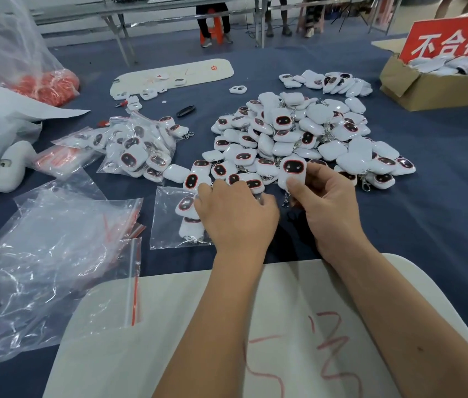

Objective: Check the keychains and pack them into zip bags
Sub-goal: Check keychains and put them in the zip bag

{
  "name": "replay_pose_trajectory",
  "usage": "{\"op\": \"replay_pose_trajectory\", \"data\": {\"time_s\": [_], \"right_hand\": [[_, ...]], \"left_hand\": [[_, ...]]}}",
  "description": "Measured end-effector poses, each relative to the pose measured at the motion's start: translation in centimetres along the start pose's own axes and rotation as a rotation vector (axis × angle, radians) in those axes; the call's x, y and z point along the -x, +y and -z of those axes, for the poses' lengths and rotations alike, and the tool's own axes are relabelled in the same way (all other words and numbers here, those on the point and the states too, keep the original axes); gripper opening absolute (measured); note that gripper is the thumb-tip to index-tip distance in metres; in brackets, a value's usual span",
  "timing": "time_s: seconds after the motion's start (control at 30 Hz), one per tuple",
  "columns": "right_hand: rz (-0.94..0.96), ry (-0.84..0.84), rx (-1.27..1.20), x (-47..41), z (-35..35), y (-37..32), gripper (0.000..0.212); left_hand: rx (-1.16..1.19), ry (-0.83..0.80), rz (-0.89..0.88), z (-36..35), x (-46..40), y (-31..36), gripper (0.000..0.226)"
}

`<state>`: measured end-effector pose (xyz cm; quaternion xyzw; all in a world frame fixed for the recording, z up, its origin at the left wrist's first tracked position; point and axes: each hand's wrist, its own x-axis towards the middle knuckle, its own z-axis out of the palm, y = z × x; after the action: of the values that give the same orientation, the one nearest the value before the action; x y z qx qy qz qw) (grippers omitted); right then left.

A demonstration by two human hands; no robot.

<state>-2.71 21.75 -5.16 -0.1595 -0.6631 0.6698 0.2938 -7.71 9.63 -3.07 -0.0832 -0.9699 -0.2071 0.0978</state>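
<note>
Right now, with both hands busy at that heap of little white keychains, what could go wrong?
The right hand pinches one keychain by its lower end, chain dangling; it could slip or snag on the big pile.

The left hand covers one side of the part-filled zip bag, so a piece might miss the opening, which I cannot see.

Unchecked pieces lie right beside that bag and could get mixed in.
</note>
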Motion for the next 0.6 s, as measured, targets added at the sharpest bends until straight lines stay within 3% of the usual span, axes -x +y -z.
{"op": "replay_pose_trajectory", "data": {"time_s": [0.23, 0.43, 0.6], "right_hand": [[-0.039, -0.071, -0.073, 0.29, -0.7, -0.22, 0.025], [-0.065, 0.051, 0.025, -0.08, -0.53, 0.02, 0.011], [-0.057, 0.038, 0.044, 0.11, -0.64, -0.01, 0.01]], "left_hand": [[0.138, 0.027, -0.066, 0.35, -0.63, -0.57, 0.029], [0.024, -0.058, -0.084, -0.11, -0.31, -0.27, 0.055], [0.097, -0.009, -0.083, 0.29, -0.39, -0.65, 0.024]]}}
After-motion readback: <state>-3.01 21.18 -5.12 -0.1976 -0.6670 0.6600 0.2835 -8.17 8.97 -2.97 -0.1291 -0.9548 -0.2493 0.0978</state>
